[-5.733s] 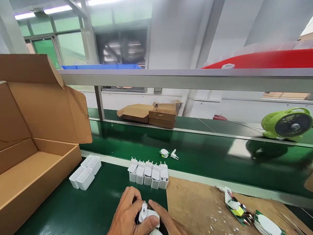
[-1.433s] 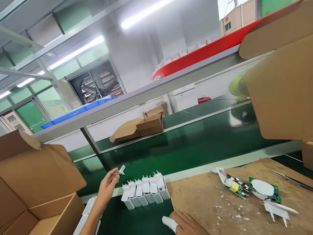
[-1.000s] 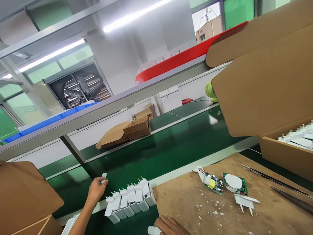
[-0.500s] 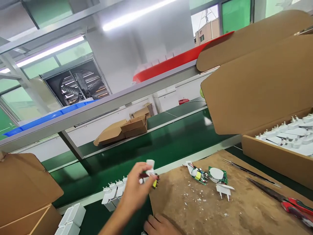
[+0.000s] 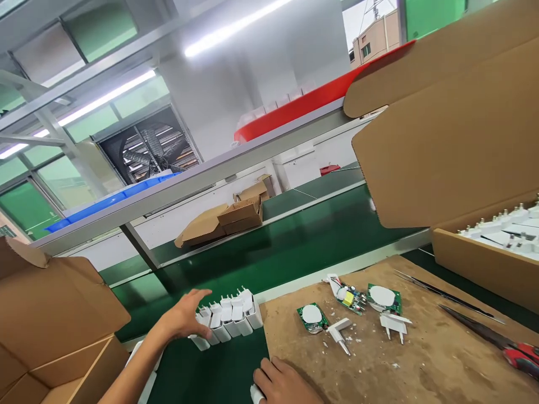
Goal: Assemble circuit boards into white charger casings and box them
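My left hand (image 5: 185, 318) is open, fingers stretched out, resting against the left end of a row of several white charger housings (image 5: 231, 315) standing on the green mat. My right hand (image 5: 281, 385) lies at the bottom edge on the brown board (image 5: 379, 370). Its fingers are curled over a white part (image 5: 254, 393) that is mostly hidden. A small green circuit board with a white disc (image 5: 312, 316) and a white plug piece (image 5: 339, 329) lie on the board right of the row.
Two more circuit boards (image 5: 367, 297) and a white plug plate (image 5: 394, 323) lie on the board, with tweezers (image 5: 446, 293) and red-handled pliers (image 5: 516, 353) further right. An open carton of white chargers (image 5: 484, 264) stands right, another carton (image 5: 63, 342) left. The green conveyor belt (image 5: 295, 247) runs behind.
My left hand carried a plug piece and circuit board from the belt to the brown board, let them go there, and moved back left to the row of housings. The camera swung right.
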